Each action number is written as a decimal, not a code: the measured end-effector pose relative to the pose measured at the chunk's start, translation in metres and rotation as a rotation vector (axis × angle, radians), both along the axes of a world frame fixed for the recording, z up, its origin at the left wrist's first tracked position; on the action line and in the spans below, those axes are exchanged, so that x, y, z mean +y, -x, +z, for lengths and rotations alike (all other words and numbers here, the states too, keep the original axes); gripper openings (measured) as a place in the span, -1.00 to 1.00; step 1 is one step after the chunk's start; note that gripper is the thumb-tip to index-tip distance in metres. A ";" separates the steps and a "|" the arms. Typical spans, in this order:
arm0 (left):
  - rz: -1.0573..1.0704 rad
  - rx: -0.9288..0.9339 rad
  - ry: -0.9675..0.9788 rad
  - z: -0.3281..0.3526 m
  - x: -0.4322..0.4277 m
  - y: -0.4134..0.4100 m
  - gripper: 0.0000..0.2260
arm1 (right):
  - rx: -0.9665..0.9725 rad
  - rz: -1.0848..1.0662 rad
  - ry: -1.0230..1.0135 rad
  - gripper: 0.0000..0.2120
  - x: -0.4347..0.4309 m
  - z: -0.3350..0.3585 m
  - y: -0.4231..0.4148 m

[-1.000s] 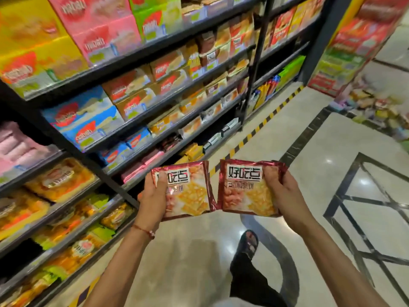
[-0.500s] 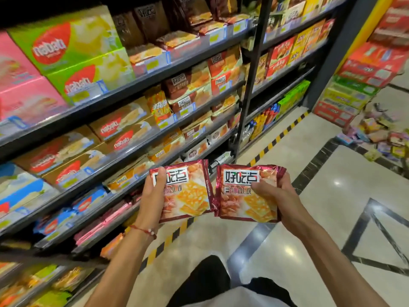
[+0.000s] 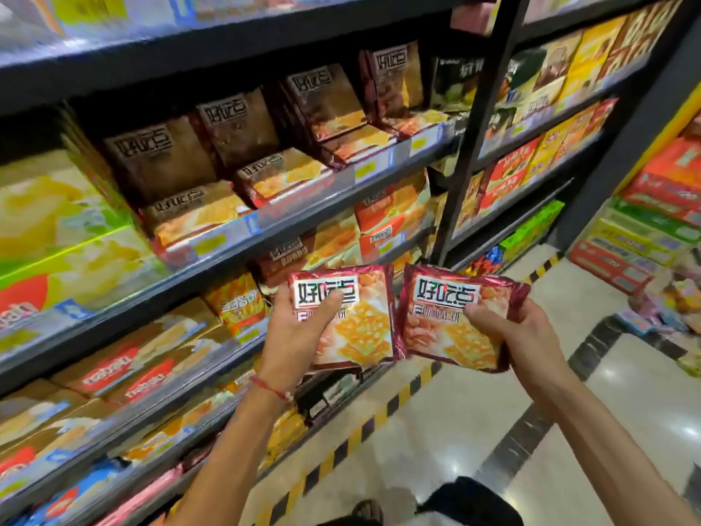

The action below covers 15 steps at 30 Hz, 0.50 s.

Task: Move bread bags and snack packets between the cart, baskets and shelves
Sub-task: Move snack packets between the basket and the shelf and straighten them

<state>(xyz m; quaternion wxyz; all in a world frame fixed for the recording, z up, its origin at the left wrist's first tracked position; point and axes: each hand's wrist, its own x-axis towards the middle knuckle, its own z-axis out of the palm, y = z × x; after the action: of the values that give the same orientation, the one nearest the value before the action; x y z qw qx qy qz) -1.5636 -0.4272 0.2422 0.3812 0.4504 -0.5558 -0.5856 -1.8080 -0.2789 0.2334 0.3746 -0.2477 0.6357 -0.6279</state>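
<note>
Crackers in both hands: left hand [image 3: 292, 332] grips one red packet [image 3: 360, 324], thumb curled over its front, and right hand [image 3: 512, 336] grips a second packet [image 3: 451, 328] the same way. Both sit side by side, inner edges meeting, held up in front of the shelves [image 3: 303, 206], above the shiny floor [image 3: 474, 411].

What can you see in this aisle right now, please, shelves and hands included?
Shelves: several tiers, dark, left side.
Left packet: one, red foil, centre.
Right packet: one, red foil, beside it.
Shelved packets: several, brown-red, upper tier.
Wafer boxes: several, green-yellow, far left.
Cartons: many, red and green, stacked far right.
Floor tape: one strip, yellow-black, along shelf base.
Bracelet: one, red, left wrist.
Left hand: grips left packet.
Right hand: grips right packet.
</note>
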 end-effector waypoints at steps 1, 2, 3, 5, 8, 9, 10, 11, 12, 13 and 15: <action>0.005 -0.005 0.020 0.005 -0.008 0.012 -0.65 | 0.013 0.013 0.010 -0.62 -0.011 0.003 0.013; 0.018 -0.009 0.035 0.009 -0.016 0.023 -0.64 | 0.019 0.025 0.022 -0.62 -0.023 0.006 0.027; 0.032 -0.013 0.048 0.013 -0.024 0.035 -0.62 | 0.022 0.036 0.033 -0.61 -0.036 0.008 0.041; 0.070 -0.018 0.050 0.015 -0.038 0.057 -0.61 | 0.033 0.073 0.053 -0.61 -0.062 0.012 0.071; 0.157 0.032 0.007 0.022 -0.052 0.088 -0.61 | 0.033 0.170 0.081 -0.59 -0.101 0.015 0.117; 0.180 0.049 -0.017 0.026 -0.054 0.098 -0.57 | 0.043 0.214 0.083 -0.61 -0.114 0.016 0.132; 0.198 0.059 -0.033 0.029 -0.055 0.108 -0.54 | 0.060 0.256 0.086 -0.63 -0.126 0.018 0.147; 0.220 0.054 -0.033 0.033 -0.055 0.117 -0.50 | 0.074 0.297 0.093 -0.63 -0.138 0.020 0.160; 0.247 0.042 -0.033 0.037 -0.055 0.127 -0.47 | 0.076 0.335 0.105 -0.62 -0.149 0.023 0.173; 0.275 0.034 -0.037 0.041 -0.055 0.137 -0.45 | 0.068 0.366 0.116 -0.61 -0.161 0.026 0.184; 0.332 0.044 -0.055 0.044 -0.055 0.156 -0.43 | 0.057 0.424 0.139 -0.59 -0.181 0.033 0.205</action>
<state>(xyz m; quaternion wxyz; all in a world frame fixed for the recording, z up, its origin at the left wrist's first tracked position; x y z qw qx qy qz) -1.7195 -0.4826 0.2864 0.4725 0.5332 -0.4491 -0.5392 -2.0131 -0.4601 0.2667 0.4620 -0.4185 0.5351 -0.5702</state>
